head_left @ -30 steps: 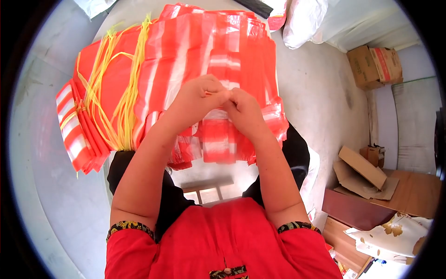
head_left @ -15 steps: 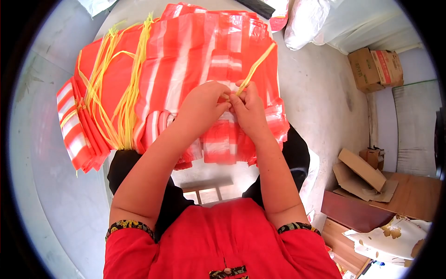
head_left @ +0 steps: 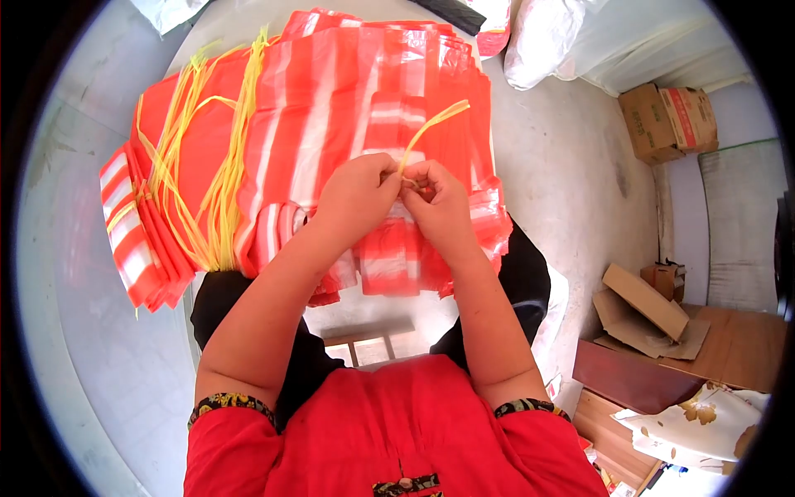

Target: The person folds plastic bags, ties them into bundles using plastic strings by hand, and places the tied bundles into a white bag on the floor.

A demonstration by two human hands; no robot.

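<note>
Red-and-white striped plastic bags (head_left: 319, 108) lie in a broad flat pile in front of me. Over the middle of the pile, my left hand (head_left: 360, 195) and my right hand (head_left: 437, 203) meet with fingertips pinched together. Between them they grip a yellow plastic tie strip (head_left: 426, 128), whose free end sticks up and curves to the right. What the strip goes around is hidden by my fingers. Long yellow strips (head_left: 232, 174) lie in loose bunches across the left part of the pile. A folded bundle of striped bags (head_left: 132, 228), with a yellow band round it, sits at the far left.
Cardboard boxes (head_left: 669, 123) stand against the wall at the right. A flattened carton (head_left: 642, 319) rests on a brown wooden cabinet (head_left: 737, 340), near a flower-patterned cloth (head_left: 700, 427). White plastic sacks (head_left: 542, 41) are at the top right. My knees are under the pile's near edge.
Both hands have shifted slightly down and closer together. The yellow strip's free end has dropped and now bends over to the right; the right fingers have curled in more.
</note>
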